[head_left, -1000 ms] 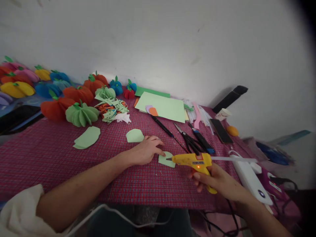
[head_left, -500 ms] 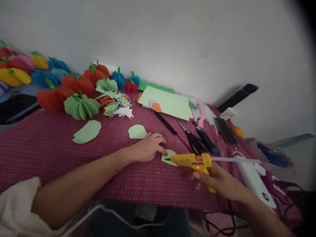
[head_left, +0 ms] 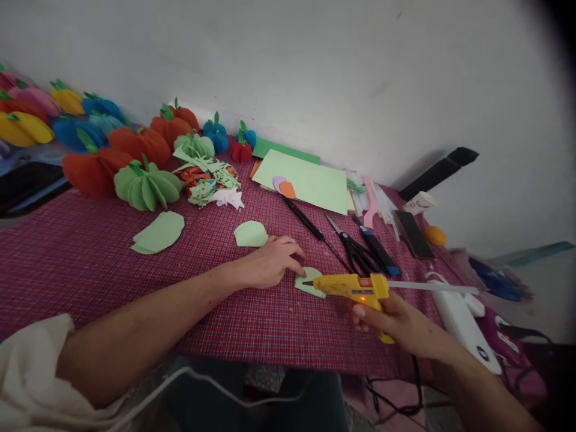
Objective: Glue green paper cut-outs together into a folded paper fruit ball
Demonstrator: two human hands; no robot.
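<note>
My right hand (head_left: 391, 318) is closed round the handle of a yellow glue gun (head_left: 348, 286). The gun's dark nozzle points left over a light green paper piece (head_left: 310, 289) lying flat on the cloth, and a clear glue stick (head_left: 432, 287) sticks out of its back. My left hand (head_left: 274, 261) rests palm down, fingers apart, with fingertips at the paper's upper left edge. Just beyond that hand lie a few light green cutouts (head_left: 250, 234). Farther left is another overlapping group of green cutouts (head_left: 159, 233).
Folded paper pumpkins (head_left: 146, 186) stand along the back left beside paper scraps (head_left: 207, 183). Green sheets (head_left: 310, 183), scissors (head_left: 357, 252), a utility knife (head_left: 378, 249) and a dark phone (head_left: 414, 234) lie behind and right. A white power strip (head_left: 463, 327) lies at the right edge.
The view has tipped slightly, so everything sits a little higher. Both hands keep nearly the same places, with the glue gun's nozzle still over the green paper piece.
</note>
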